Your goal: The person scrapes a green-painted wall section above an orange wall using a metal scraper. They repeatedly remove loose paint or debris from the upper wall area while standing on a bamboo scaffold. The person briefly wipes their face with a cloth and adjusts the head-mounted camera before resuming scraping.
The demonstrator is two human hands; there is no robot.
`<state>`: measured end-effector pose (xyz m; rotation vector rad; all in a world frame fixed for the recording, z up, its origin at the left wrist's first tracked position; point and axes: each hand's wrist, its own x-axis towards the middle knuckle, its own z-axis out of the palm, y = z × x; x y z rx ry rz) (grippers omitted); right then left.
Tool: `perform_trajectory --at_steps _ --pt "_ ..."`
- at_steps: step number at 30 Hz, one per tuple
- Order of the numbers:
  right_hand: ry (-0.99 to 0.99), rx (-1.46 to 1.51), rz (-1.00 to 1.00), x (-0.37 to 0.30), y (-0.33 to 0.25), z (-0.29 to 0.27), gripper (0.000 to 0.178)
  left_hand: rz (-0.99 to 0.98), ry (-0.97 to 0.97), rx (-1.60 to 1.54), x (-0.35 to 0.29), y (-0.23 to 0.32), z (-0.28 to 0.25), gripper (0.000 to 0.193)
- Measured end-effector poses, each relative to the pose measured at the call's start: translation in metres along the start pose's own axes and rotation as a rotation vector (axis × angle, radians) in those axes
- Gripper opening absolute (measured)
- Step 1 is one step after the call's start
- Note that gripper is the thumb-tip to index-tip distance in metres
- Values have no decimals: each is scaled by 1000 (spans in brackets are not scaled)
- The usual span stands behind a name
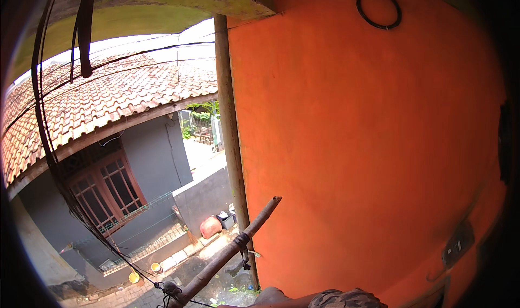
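Neither of my hands shows in the head view. At the bottom edge lie a patch of camouflage-patterned fabric (346,298) and a grey rounded shape beside it that I cannot make out. Closest to these, a brown wooden or bamboo pole (216,269) slants up to the right. Dark cord (242,241) is tied around its middle, with a loose end hanging down. More dark cord (169,292) is knotted at its lower end, joined to a bundle of black cables (73,202) that sags down from the upper left.
An orange wall (357,145) fills the right side, with a black cable coil (378,23) hung high on it. An upright post (230,118) runs along its left edge. Below, a paved lane (122,297) passes a grey house with a tiled roof (124,83).
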<state>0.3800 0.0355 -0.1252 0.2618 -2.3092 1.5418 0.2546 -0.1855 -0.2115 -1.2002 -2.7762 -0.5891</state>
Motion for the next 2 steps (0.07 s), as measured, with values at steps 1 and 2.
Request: perform_trajectory --at_steps 1,2 --pt "17 30 38 -4 1 2 12 22 -115 -87 8 2 -8 42" --pt "11 30 33 -3 1 0 12 37 -227 -167 15 5 -25 42"
